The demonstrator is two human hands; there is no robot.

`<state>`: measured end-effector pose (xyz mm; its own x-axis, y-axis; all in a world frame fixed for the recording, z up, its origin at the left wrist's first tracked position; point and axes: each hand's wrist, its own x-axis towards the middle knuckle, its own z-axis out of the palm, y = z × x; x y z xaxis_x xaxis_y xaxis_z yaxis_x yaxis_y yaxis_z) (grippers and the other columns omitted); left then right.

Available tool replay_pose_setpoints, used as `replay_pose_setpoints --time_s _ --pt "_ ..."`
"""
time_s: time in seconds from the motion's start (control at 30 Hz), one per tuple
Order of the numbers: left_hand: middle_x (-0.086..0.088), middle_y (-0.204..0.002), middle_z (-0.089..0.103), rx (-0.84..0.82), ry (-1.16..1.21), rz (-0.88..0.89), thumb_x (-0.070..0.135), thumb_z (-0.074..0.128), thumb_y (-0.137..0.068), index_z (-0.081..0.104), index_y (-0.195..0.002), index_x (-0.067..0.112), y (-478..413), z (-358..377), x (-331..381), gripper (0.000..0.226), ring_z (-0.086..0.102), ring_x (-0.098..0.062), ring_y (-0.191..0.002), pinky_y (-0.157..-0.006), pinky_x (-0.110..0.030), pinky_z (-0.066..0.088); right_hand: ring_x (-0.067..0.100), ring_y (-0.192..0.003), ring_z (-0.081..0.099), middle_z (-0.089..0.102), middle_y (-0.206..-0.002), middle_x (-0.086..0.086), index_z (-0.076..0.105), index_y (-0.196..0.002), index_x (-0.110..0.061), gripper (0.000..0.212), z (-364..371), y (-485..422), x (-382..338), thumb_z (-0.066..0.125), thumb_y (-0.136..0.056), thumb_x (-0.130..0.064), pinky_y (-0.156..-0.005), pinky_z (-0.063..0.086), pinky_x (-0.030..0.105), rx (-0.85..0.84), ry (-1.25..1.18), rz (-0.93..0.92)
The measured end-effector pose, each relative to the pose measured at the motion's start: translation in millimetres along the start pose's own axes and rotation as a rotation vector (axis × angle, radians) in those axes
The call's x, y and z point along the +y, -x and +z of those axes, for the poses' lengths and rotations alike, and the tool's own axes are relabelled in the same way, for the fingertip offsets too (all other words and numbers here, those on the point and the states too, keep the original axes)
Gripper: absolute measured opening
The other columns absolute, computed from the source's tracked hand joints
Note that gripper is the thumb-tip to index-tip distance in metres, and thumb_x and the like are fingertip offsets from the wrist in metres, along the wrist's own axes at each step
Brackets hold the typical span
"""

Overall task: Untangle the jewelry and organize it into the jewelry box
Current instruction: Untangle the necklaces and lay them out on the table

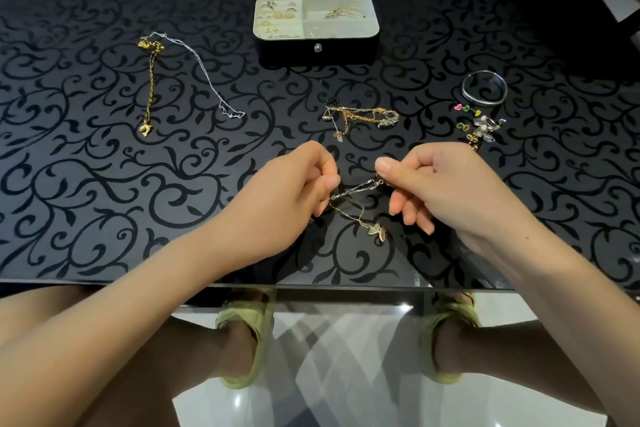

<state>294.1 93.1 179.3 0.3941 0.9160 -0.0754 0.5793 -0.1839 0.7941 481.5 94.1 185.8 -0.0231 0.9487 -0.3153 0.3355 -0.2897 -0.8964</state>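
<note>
Left hand (298,184): pinching one end of the tangled chains (353,198) between thumb and forefinger, other fingers curled in; it is serving as the anchor
Right hand (440,191): pinching the other end at the thumb tip, lower fingers hanging loosely curled; it is drawing the strands taut, probably so that the crossings are showing
Tangled chains: hanging between the two hands, near the person, just above the table (104,184); a silver strand and a thinner gold strand are crossing, with a pendant (377,230) dangling below
Jewelry box (284,52): standing open at the far centre, well apart from the hands; rings are sitting in its left compartments, a gold piece in the far right one
Second tangle (360,116): lying between the box and the hands
Gold chain (150,87) and silver chain (204,73): lying stretched out at the far left, apparently straightened to avoid re-knotting
Bangle (483,88) and earrings (479,130): lying grouped at the right
Step in hand: judged as separating the held pair; boxing it is not yet beginning
</note>
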Motion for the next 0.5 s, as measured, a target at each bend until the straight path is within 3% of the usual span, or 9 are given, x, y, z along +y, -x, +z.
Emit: replay_pose_setpoints --time_s 0.23,0.37,0.5 --pt "0.006 -0.060 0.055 0.055 -0.120 0.005 0.019 0.039 -0.098 0.039 -0.081 0.026 -1.1 5.6 -1.8 0.018 0.050 -0.003 -0.059 -0.057 -0.012 0.037 0.013 -0.037 0.051 0.064 -0.050 0.007 0.059 -0.067 -0.006 0.034 4.9 -3.5 6.8 0.061 -0.089 -0.031 -0.034 0.032 0.019 0.088 0.141 0.016" --pt "0.006 -0.061 0.055 0.090 -0.162 -0.018 0.022 0.038 -0.098 0.040 -0.085 0.023 -3.8 7.2 -4.6 0.013 0.050 -0.004 -0.058 -0.056 -0.013 0.036 0.014 -0.046 0.057 0.065 -0.053 0.005 0.059 -0.066 -0.005 0.041 9.5 -4.3 2.0 0.057 -0.089 -0.040 -0.056 0.046 0.025 0.199 0.437 -0.098" --pt "0.006 -0.060 0.056 0.099 -0.171 -0.035 0.022 0.040 -0.098 0.043 -0.088 0.021 -6.2 5.7 -6.2 0.011 0.052 -0.003 -0.058 -0.056 -0.011 0.037 0.017 -0.050 0.053 0.063 -0.056 0.008 0.058 -0.066 -0.006 0.041 6.9 10.8 -6.8 0.058 -0.086 -0.043 -0.067 0.052 0.033 0.180 0.459 -0.187"
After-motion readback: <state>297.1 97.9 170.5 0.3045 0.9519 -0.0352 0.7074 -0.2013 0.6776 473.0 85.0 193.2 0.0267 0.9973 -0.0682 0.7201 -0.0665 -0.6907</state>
